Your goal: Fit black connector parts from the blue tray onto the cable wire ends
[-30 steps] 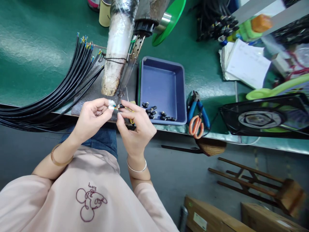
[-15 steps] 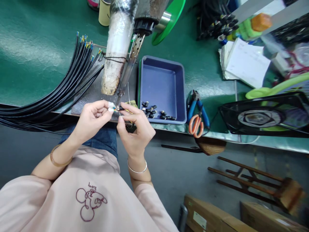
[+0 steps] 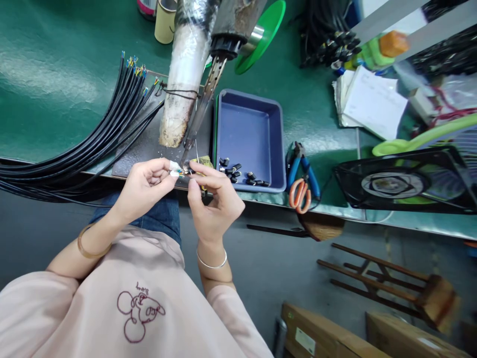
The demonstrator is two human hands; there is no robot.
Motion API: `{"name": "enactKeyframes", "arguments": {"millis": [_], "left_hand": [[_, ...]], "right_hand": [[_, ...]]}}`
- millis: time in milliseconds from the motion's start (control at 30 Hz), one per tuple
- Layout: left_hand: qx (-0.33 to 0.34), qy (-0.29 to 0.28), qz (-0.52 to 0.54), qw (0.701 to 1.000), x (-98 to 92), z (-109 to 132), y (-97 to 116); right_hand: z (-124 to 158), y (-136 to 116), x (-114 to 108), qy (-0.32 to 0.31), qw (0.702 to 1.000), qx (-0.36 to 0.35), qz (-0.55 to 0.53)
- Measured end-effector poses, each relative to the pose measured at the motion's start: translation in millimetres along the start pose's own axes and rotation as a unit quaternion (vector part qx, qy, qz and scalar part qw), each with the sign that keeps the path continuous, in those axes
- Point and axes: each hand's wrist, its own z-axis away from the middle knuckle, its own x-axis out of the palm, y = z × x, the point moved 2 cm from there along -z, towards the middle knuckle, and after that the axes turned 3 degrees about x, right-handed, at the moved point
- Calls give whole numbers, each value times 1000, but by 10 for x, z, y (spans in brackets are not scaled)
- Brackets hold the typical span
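Observation:
My left hand (image 3: 145, 186), with white wrapping on its fingertips, pinches short coloured wires (image 3: 181, 172) at the bench's near edge. Facing it, my right hand (image 3: 216, 199) is closed, thumb and fingertips together around a small black connector (image 3: 192, 171) that meets the wire ends. Right above the fingertips sits the lower end of a soldering iron (image 3: 192, 134), pointing down at the joint. A thin strand of solder wire (image 3: 197, 149) hangs beside the iron. My fingers partly cover the connector.
Left of my hands lies a bundle of black cables (image 3: 100, 134) with stripped ends. A blue tray (image 3: 249, 134) holds several black connectors (image 3: 233, 174). Cutters (image 3: 303, 174), papers (image 3: 372, 102) and a black fan (image 3: 402, 184) are farther right. A wrapped white tube (image 3: 186, 64) hangs overhead.
The view has shifted slightly, so bench items on the right appear farther left. Both hands appear a little farther right, still together under the iron, with their grips much the same.

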Motion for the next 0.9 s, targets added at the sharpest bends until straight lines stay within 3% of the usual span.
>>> {"name": "enactKeyframes", "arguments": {"millis": [200, 433, 900], "left_hand": [[12, -35, -18, 999, -8, 25, 33], [5, -38, -24, 999, -21, 28, 15], [24, -46, -45, 998, -27, 14, -14]], "right_hand": [[-20, 14, -9, 11, 999, 50, -10], [-74, -43, -31, -16, 996, -71, 54], [-69, -20, 1, 2, 994, -80, 69]]}}
